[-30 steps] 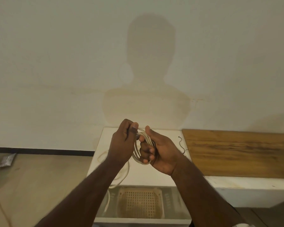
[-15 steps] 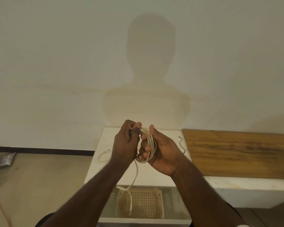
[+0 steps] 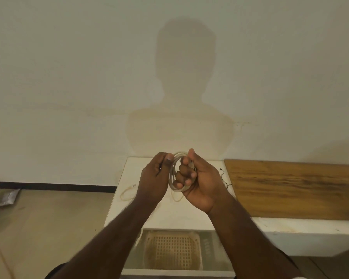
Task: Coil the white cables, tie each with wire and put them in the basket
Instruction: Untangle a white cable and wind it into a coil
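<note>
- Nearest: basket (image 3: 172, 251) low under the white surface (image 3: 189, 214), lattice floor showing.
- Above the surface: right hand (image 3: 197, 178) curled round the coiled white cable (image 3: 174, 168); left hand (image 3: 154, 178) pinching its top strand.
- Beyond: black wire (image 3: 223, 177) beside a wooden board (image 3: 294, 188).

White table (image 3: 169, 214), loose cable (image 3: 127, 195), black wire (image 3: 223, 178)

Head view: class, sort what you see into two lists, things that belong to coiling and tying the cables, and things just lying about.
Job:
coil, gripped by right hand
left hand, pinching the coil
loose cable
black wire
basket

Lying about:
wooden board
foil packet on the floor
</note>
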